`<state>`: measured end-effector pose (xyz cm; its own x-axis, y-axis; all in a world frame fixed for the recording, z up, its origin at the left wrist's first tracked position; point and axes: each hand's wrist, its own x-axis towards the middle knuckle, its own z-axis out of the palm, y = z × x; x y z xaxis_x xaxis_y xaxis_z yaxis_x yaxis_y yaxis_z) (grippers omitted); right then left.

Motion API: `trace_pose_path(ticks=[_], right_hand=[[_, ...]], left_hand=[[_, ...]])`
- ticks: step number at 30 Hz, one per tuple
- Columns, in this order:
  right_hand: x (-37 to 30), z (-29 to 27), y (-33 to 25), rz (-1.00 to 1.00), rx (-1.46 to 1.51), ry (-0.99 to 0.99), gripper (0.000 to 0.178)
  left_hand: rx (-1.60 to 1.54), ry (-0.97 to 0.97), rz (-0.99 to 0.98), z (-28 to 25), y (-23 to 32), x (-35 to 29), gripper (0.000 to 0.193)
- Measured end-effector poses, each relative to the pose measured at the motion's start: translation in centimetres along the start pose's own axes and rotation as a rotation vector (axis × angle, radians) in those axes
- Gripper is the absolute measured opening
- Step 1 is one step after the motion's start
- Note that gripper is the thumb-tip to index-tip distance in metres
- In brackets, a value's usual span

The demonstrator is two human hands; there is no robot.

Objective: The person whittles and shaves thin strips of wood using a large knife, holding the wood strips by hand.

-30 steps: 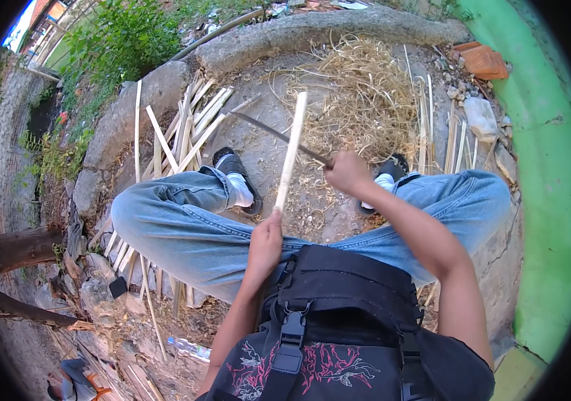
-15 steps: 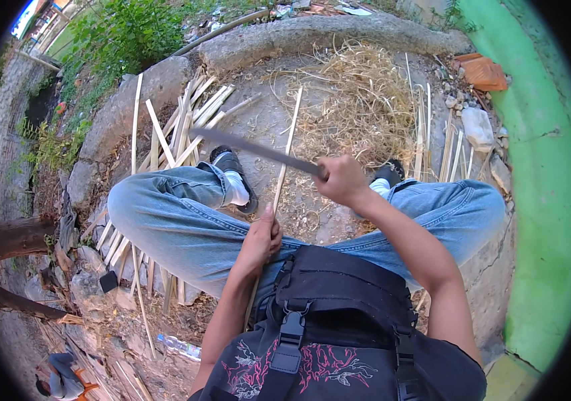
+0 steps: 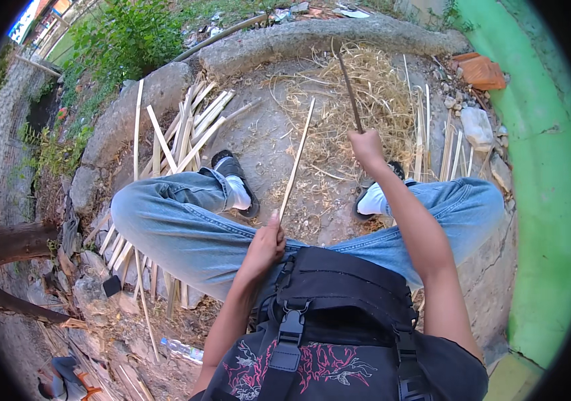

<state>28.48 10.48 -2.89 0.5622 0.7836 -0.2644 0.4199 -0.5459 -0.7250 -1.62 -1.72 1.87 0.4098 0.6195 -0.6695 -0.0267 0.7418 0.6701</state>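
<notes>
My left hand (image 3: 265,246) is closed around the lower part of a thin, pale bamboo strip (image 3: 299,152), thumb lying along it. The strip slants up and away from my lap, between my feet. My right hand (image 3: 367,150) is wrapped round the grip of a long, dark knife (image 3: 349,92). Its narrow blade points away from me over the heap of curly shavings (image 3: 365,87), apart from the strip. The strip's lower end is hidden by my left hand and body.
Bamboo strips (image 3: 188,127) are piled beyond my left knee, and more lie at the right. A curved concrete kerb (image 3: 312,37) bounds the far side. A green wall (image 3: 542,220) stands at the right. A plastic bottle (image 3: 182,349) lies at lower left; a person (image 3: 65,381) is farther off.
My right hand has swung the knife from across the strip, pointing left, to the far right, pointing away. The strip in my left hand has tilted slightly right. My right foot has shifted.
</notes>
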Motion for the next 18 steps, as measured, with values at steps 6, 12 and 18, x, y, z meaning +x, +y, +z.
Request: trace_pose_path(ticks=[6,12,18], right_hand=[[-7.8,-2.7,-5.4,-0.414,-0.007,-0.192,0.027],[-10.7,-1.7,-4.2,-0.813,-0.496,-0.294,0.019],[1.5,-1.7,2.1,-0.171,-0.348,0.005,0.025]], left_hand=[[0.070,0.017,0.059,-0.2,-0.3,-0.1,0.051],[0.168,0.020,0.163,-0.2,-1.1,0.4,0.051],[0.072,-0.027,0.007,0.9,1.0,-0.8,0.052]])
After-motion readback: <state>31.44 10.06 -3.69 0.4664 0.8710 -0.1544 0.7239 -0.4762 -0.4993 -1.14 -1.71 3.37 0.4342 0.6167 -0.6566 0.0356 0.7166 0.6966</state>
